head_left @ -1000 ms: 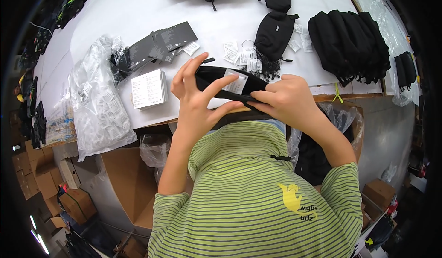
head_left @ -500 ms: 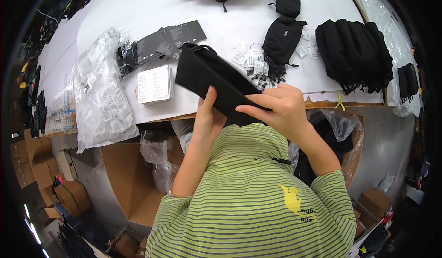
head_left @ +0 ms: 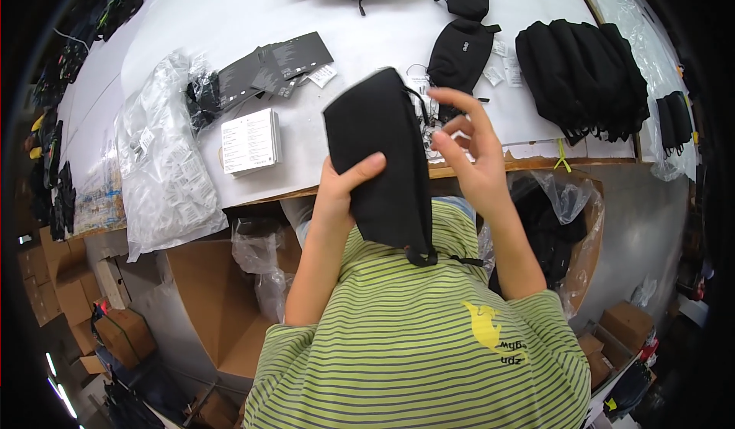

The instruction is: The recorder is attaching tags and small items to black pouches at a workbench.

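Note:
A black fabric pouch [head_left: 377, 134] is held upright over the table's front edge, its zipped side facing right. My left hand [head_left: 348, 180] grips it from the left, thumb lying across the face and the other fingers hidden behind. Off the pouch's right edge, my right hand [head_left: 471, 142] has its fingers apart, close to a small black loop on the pouch's upper right; I see nothing between them. Behind that hand lie another black pouch [head_left: 462, 54] and small white tags, partly covered.
At left lie a clear plastic bag [head_left: 164, 153] of white labels, dark printed cards [head_left: 268, 69] and a stack of white cards [head_left: 250, 142]. A pile of black pouches [head_left: 578, 80] sits at right. Open cardboard boxes [head_left: 210, 299] stand below the table's edge.
The pouch has turned from slanted to upright, showing its broad face. My right hand has let go of its lower end and moved up with fingers spread.

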A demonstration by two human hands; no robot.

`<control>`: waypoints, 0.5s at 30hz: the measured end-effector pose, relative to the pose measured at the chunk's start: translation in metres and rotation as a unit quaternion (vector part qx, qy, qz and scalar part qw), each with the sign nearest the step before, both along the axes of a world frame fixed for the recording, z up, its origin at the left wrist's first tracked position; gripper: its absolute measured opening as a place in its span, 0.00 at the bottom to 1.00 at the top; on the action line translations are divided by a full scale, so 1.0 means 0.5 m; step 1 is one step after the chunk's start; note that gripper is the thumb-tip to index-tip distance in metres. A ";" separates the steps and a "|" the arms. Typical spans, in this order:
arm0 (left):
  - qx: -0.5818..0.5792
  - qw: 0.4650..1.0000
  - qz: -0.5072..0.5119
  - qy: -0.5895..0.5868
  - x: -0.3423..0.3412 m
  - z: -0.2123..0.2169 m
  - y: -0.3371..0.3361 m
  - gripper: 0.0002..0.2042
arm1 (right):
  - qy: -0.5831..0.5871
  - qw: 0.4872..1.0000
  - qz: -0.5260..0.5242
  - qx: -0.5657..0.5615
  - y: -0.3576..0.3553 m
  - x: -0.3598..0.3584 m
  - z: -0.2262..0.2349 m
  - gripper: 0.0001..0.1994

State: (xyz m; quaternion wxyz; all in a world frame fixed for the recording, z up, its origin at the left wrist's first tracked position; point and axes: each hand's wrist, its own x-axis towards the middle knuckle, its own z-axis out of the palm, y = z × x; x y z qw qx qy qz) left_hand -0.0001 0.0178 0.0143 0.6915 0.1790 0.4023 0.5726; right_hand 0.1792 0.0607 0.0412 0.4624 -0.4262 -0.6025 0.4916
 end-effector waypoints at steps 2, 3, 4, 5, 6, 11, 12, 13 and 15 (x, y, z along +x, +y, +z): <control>-0.006 0.999 -0.041 0.003 0.008 0.001 -0.008 0.21 | -0.012 1.000 -0.003 0.027 0.019 0.000 0.014 0.13; -0.008 0.999 -0.049 0.005 0.014 0.002 -0.011 0.21 | -0.050 0.998 0.009 0.041 0.023 0.004 0.019 0.11; -0.007 0.999 -0.049 0.005 0.015 0.002 -0.012 0.21 | -0.088 0.994 0.022 0.054 0.026 0.007 0.021 0.08; -0.009 0.998 -0.062 0.018 0.015 0.003 -0.012 0.20 | -0.088 0.994 0.023 0.055 0.029 0.009 0.020 0.08; -0.011 0.997 -0.075 0.032 0.015 0.004 -0.013 0.20 | -0.148 0.981 0.000 0.126 0.031 0.012 0.017 0.06; -0.048 0.996 -0.066 0.024 0.008 -0.005 -0.010 0.19 | -0.269 0.918 -0.035 0.289 0.030 0.021 0.017 0.04; -0.061 0.997 -0.044 -0.023 0.004 -0.016 -0.007 0.19 | -0.257 0.918 0.020 0.301 0.021 0.017 0.023 0.04; -0.069 0.995 -0.040 -0.058 -0.007 -0.028 0.000 0.17 | -0.243 0.916 0.077 0.311 0.010 0.013 0.024 0.05; -0.090 0.992 -0.005 -0.090 -0.021 -0.038 0.021 0.16 | -0.245 0.911 0.119 0.309 -0.013 0.014 0.029 0.06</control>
